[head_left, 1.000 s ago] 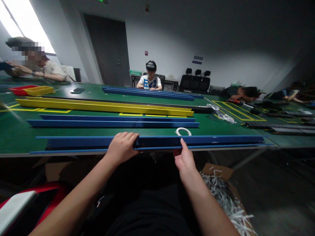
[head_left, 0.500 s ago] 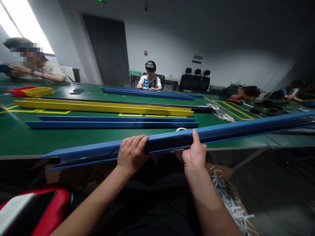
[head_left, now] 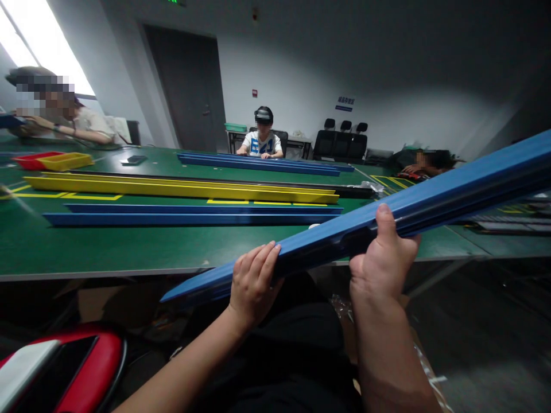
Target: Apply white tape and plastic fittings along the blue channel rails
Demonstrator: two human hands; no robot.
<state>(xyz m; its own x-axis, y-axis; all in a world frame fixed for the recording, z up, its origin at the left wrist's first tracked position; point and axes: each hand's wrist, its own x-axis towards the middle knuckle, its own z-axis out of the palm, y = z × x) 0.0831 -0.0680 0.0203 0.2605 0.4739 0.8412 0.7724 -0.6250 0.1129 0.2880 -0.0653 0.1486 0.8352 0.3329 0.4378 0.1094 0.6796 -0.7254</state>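
Note:
A long blue channel strip (head_left: 318, 236) slants up to the right across my front, its right end outside the view. My left hand (head_left: 255, 281) is closed over its lower-left part, knuckles up. Further right, my right hand (head_left: 385, 252) grips it from below, thumb laid against the near face. The strip's pointed left end hangs just off the table's near edge. Beyond it, two blue strips (head_left: 193, 219) lie side by side on the green table (head_left: 129, 249). Behind those rest a long yellow strip (head_left: 181, 188) and a black strip (head_left: 353, 191).
More blue strips (head_left: 258, 164) lie farther back, before a seated person (head_left: 262, 140). Another person (head_left: 86, 123) sits at left near red and yellow trays (head_left: 69, 161). A red stool (head_left: 101, 358) bearing flat objects stands at lower left. A person leans on the table at right.
The held blue strip has shifted right and tilted more steeply, its right end rising. Both my hands have moved right with it, the right one also slightly up.

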